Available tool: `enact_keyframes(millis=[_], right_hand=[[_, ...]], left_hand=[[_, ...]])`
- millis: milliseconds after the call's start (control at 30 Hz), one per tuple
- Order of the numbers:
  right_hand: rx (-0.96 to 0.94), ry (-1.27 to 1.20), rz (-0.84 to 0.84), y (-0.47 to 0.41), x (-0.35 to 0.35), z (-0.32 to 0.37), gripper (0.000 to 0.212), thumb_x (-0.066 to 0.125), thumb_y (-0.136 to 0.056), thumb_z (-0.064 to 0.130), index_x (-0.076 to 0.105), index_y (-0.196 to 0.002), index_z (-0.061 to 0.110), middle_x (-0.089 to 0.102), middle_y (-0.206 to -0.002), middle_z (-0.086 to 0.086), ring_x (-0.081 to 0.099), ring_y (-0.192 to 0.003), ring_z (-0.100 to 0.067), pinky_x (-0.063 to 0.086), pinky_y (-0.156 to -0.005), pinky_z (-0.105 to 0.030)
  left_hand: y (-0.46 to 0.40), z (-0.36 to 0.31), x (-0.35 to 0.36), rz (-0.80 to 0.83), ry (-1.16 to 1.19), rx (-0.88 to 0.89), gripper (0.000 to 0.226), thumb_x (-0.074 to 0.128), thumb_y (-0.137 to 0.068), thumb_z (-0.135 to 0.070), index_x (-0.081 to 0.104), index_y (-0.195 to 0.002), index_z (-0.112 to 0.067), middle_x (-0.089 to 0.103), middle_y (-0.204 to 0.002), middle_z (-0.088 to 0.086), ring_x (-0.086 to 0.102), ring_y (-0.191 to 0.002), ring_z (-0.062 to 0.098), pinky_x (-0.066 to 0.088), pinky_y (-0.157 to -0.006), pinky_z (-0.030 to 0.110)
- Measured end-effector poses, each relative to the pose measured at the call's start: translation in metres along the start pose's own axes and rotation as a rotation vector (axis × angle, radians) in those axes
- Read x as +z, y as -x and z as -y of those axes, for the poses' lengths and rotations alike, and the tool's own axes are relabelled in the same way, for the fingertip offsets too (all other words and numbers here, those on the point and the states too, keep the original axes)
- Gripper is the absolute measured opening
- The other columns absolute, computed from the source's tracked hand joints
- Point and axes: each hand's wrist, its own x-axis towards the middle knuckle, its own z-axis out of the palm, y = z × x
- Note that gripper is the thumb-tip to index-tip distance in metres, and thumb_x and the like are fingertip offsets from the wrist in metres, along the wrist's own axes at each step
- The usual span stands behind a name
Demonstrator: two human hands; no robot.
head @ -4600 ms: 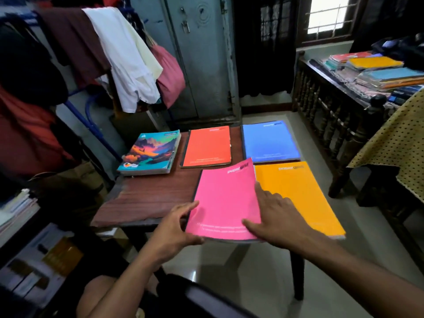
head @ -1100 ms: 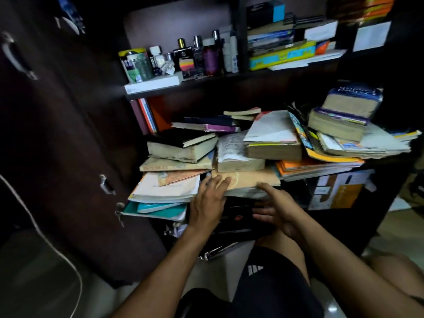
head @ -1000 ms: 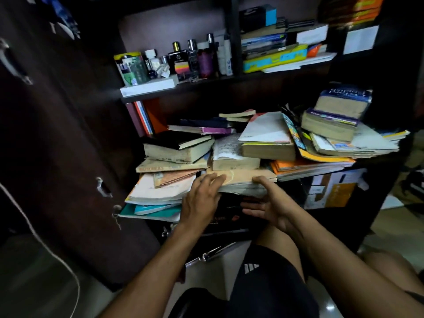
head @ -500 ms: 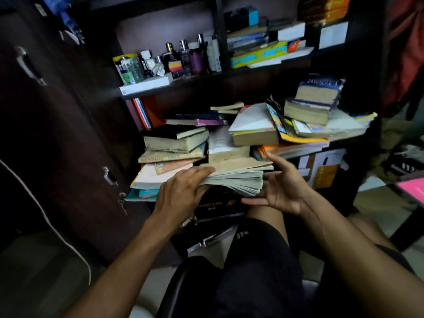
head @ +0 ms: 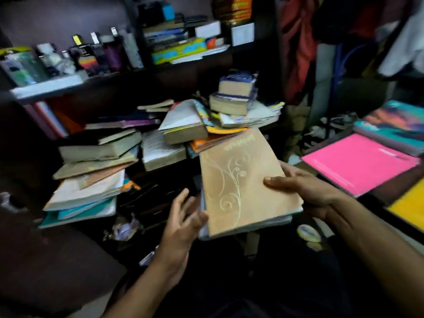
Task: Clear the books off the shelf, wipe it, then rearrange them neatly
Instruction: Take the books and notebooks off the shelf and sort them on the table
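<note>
My right hand grips the tan swirl-patterned paperback book; left hand loose, fingers apart; I'd support underneath, swing right to counter.

A dim indoor view, dark at the bottom and left, where a cupboard door nearly vanishes into shadow. The brightest patches are a tan book at centre and a pink notebook at right, both lit from above right. Motion blur smears the whole picture; bottles on the upper shelf are streaked. Wide-angle distortion bends the shelf lines near the edges. No glare is visible.
</note>
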Motion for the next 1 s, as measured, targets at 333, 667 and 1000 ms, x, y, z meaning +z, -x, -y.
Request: enact_keyframes(millis=[333,667,1000], right_hand=[[-0.152,0.370,-0.534,0.062,-0.127,0.053,0.028,0.061,-0.098,0.006,0.060,-0.125,0.014,0.073,-0.114,-0.002,0.070,-0.099,-0.013,0.057,-0.089,-0.027],[-0.072,0.391,-0.975,0.065,-0.221,0.011,0.040,0.073,-0.088,0.014,0.065,-0.127,0.012,0.071,-0.123,-0.005,0.069,-0.107,-0.023,0.056,-0.095,-0.043],[0.107,0.502,-1.021,0.062,-0.252,-0.003,0.056,0.083,-0.078,0.025,0.063,-0.128,0.013,0.070,-0.125,-0.006,0.066,-0.109,-0.026,0.055,-0.095,-0.040]], left_hand=[[-0.134,0.002,0.194,0.379,-0.141,-0.022,0.066,0.069,-0.093,-0.010,0.043,-0.149,-0.031,0.070,-0.128,-0.005,0.069,-0.112,0.017,0.058,-0.087,0.027],[-0.218,0.013,0.331,0.596,-0.721,0.060,0.059,0.066,-0.095,-0.007,0.045,-0.146,-0.025,0.063,-0.131,0.000,0.063,-0.098,0.011,0.052,-0.072,0.015],[-0.223,0.043,0.359,0.497,-1.532,0.326,0.050,0.051,-0.098,-0.052,0.053,-0.141,-0.025,0.037,-0.151,0.001,0.034,-0.136,0.029,0.035,-0.111,0.037]])
